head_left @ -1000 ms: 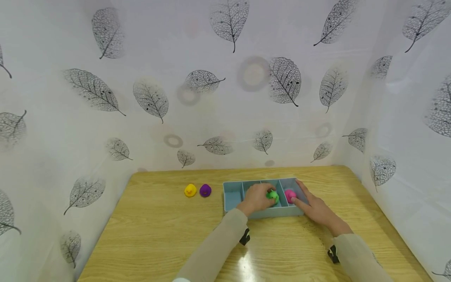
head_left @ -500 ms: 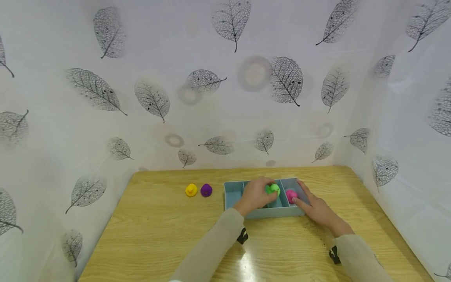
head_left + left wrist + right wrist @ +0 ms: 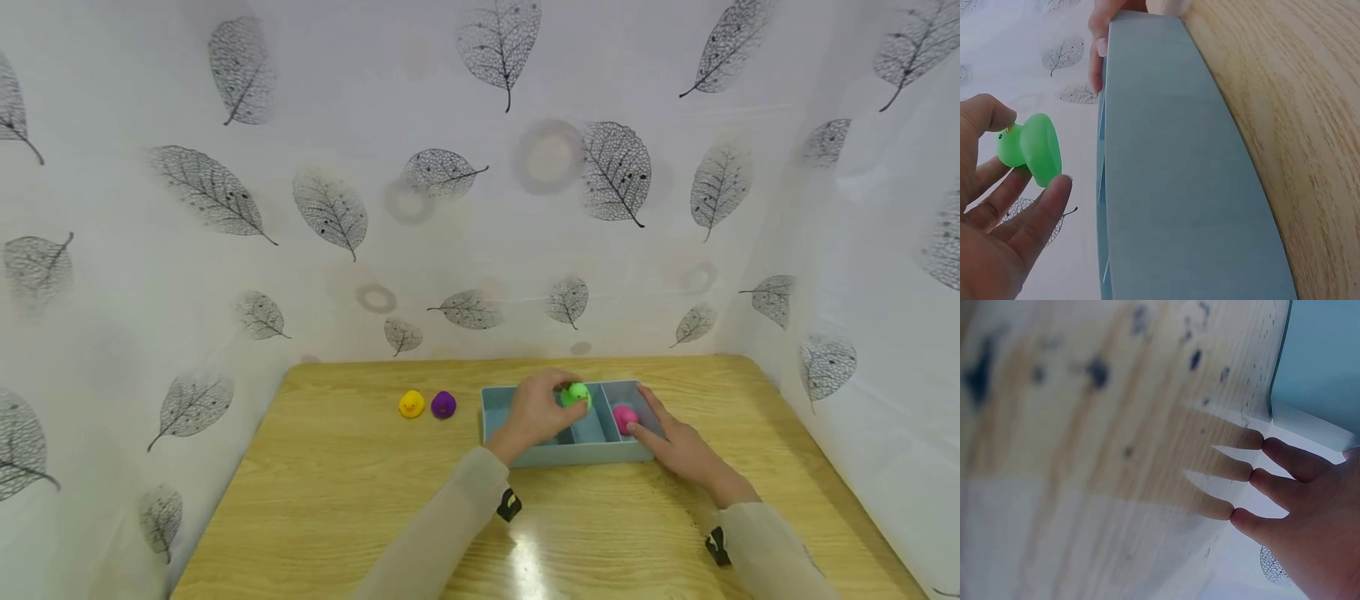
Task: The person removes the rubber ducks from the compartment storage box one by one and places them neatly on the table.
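My left hand [image 3: 534, 410] pinches a small green toy duck [image 3: 577, 396] between thumb and fingers. In the left wrist view that duck [image 3: 1032, 147] is held in the air, apart from the box wall. The blue-grey divided box [image 3: 585, 454] stands on the table below it. My right hand [image 3: 678, 446] holds the box's right end, its thumb over the front wall close to a pink toy duck [image 3: 624, 417] in the rightmost compartment. Whether the thumb touches this duck I cannot tell. In the right wrist view, three fingertips [image 3: 1241, 515] of the right hand touch the wooden table.
Left of the box, a yellow toy duck [image 3: 411, 405] and a purple toy duck [image 3: 443, 405] sit side by side on the wooden table [image 3: 337, 500]. A white leaf-printed sheet [image 3: 480, 233] hangs behind the table and along its sides.
The left hand has lifted the green duck from inside the box and shifted it slightly left and up. My right hand stays at the box's right end.
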